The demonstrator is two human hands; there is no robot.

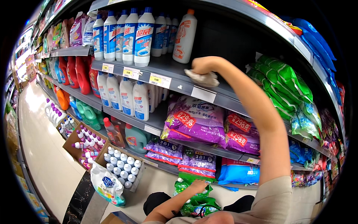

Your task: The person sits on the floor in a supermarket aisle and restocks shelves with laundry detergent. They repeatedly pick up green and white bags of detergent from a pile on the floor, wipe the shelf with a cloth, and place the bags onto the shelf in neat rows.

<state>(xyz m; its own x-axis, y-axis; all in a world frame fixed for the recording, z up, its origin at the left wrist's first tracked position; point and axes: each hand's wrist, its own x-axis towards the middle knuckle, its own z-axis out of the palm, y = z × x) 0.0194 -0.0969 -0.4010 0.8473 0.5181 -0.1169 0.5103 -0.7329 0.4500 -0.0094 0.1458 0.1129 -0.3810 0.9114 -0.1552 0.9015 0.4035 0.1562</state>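
My right hand [205, 65] is closed on a crumpled whitish cloth [202, 78], which rests at the front edge of the upper grey shelf [173, 66]. Just left of it stands a white bottle with an orange cap [185, 36], and further left are several blue-and-white toilet cleaner bottles [144, 39]. Low in front of me, my left hand [199, 186] is on green plastic detergent packs [200, 205] by the bottom shelf; whether its fingers grip them I cannot tell.
Purple detergent bags [195, 120] lie one shelf below the cloth. Green bags [279, 84] are stacked to the right. On the floor at left stand an open carton of white-capped bottles [123, 165], a carton of purple-capped bottles [89, 142] and a white detergent bag [106, 182].
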